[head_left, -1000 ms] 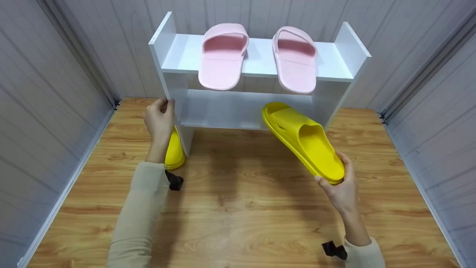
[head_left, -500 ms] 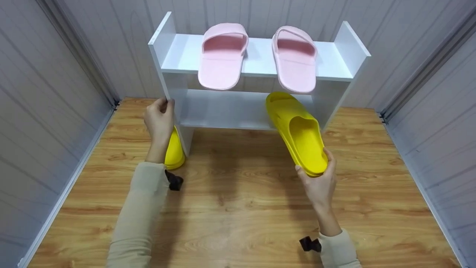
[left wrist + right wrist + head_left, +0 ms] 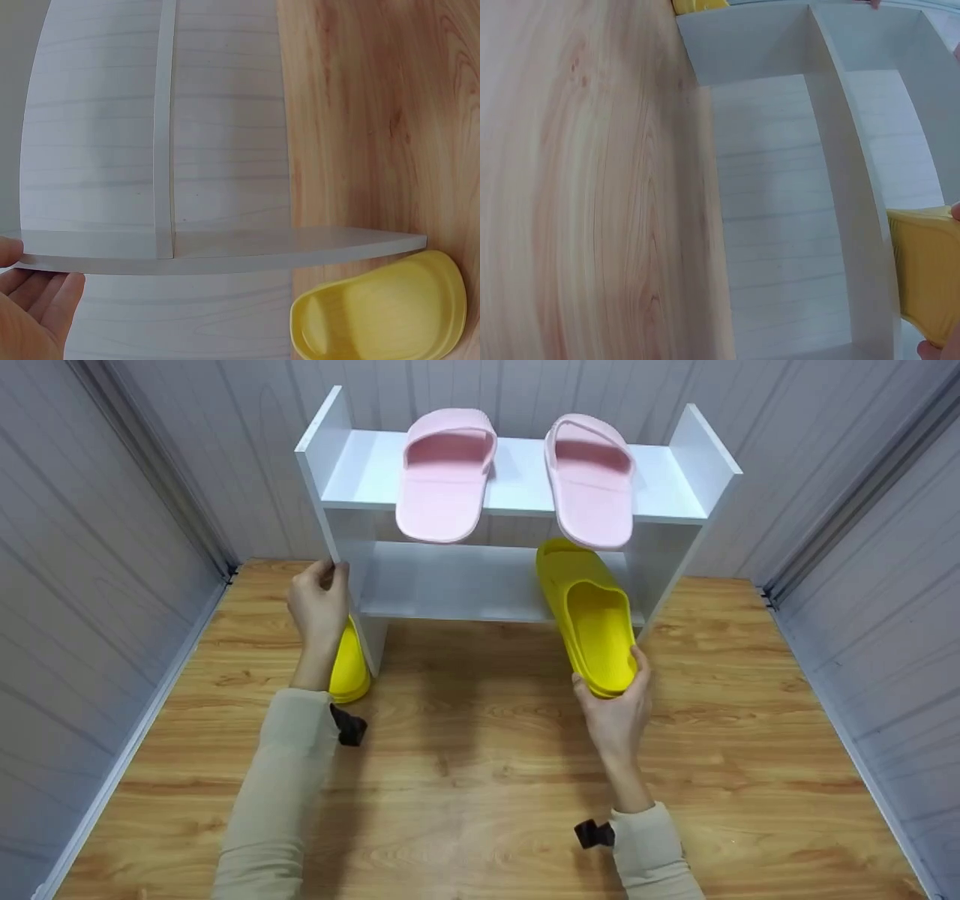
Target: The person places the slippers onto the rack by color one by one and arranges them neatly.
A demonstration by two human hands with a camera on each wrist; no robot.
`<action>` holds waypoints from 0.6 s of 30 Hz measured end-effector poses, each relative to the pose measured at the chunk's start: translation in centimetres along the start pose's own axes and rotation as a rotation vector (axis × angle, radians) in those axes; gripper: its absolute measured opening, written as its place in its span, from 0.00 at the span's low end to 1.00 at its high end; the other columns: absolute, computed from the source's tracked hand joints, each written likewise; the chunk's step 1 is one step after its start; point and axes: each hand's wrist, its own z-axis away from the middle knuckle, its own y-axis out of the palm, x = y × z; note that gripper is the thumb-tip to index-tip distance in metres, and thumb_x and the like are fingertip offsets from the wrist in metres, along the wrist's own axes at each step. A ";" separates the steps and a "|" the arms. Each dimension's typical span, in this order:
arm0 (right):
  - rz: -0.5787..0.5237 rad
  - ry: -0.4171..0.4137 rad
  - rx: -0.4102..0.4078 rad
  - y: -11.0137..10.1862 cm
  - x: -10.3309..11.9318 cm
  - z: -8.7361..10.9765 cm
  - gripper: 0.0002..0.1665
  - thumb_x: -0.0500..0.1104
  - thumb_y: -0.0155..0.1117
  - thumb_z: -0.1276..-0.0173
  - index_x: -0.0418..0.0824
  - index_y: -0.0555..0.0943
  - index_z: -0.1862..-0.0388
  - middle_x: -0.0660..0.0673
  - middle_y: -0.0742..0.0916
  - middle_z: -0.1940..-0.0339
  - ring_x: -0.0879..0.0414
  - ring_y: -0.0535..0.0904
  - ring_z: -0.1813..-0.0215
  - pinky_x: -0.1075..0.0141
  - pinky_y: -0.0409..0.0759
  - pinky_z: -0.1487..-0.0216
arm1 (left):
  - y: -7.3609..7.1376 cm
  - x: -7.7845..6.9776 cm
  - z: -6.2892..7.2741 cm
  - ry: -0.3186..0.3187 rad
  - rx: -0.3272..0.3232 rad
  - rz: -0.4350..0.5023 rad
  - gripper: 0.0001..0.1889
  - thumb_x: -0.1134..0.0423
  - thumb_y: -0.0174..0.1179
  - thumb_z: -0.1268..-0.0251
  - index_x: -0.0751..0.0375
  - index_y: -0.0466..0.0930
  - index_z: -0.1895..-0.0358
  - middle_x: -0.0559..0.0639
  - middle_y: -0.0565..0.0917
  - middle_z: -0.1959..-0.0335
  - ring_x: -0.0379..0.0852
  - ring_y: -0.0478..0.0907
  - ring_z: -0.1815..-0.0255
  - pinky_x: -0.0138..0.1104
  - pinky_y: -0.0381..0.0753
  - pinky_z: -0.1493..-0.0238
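My right hand (image 3: 619, 712) grips a yellow slipper (image 3: 600, 630) by its heel, thumb on one side and fingers on the other. The slipper's toe reaches over the right part of the white rack's middle shelf (image 3: 465, 581), below a pink slipper. In the right wrist view the slipper's sole (image 3: 930, 274) lies against the shelf edge. My left hand (image 3: 319, 604) pinches the front edge of the rack's left side panel (image 3: 225, 264). Beside that panel, on the floor, stands a second yellow slipper (image 3: 382, 307), partly hidden by my left forearm in the head view.
Two pink slippers, the left one (image 3: 446, 484) and the right one (image 3: 592, 487), sit on the top shelf (image 3: 517, 472) with heels jutting past its front edge. Wood floor (image 3: 480, 780) spreads before the rack. Panelled walls (image 3: 885, 607) enclose the sides and back.
My right hand has carried the yellow slipper left and forward, its toe now deeper over the middle shelf and the slipper turned straighter. My left hand keeps its hold on the side panel.
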 end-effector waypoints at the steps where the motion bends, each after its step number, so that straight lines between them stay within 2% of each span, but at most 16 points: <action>1: -0.001 0.001 0.000 0.2 0.1 0.0 0.49 0.50 0.73 0.59 0.41 0.61 0.39 0.39 0.73 0.48 0.48 0.69 0.50 0.53 0.65 0.52 | 0.0 0.0 0.0 -0.004 0.003 0.000 0.12 0.64 0.52 0.39 0.70 0.80 0.59 0.58 0.82 0.67 0.46 0.76 0.69 0.34 0.73 0.66; 13: -0.002 0.012 -0.034 2.7 1.2 -0.7 0.47 0.52 0.71 0.56 0.40 0.59 0.40 0.39 0.71 0.49 0.48 0.67 0.50 0.53 0.64 0.51 | -0.1 0.0 0.0 -0.006 0.006 -0.001 0.14 0.63 0.52 0.38 0.71 0.79 0.58 0.58 0.82 0.66 0.46 0.77 0.67 0.35 0.74 0.63; 18: -0.004 0.054 -0.049 3.5 1.5 -0.9 0.47 0.52 0.71 0.56 0.41 0.59 0.40 0.39 0.71 0.50 0.48 0.67 0.51 0.52 0.65 0.52 | 0.0 -0.1 0.1 0.002 0.000 0.002 0.14 0.63 0.52 0.38 0.71 0.79 0.58 0.59 0.82 0.65 0.47 0.77 0.67 0.35 0.74 0.62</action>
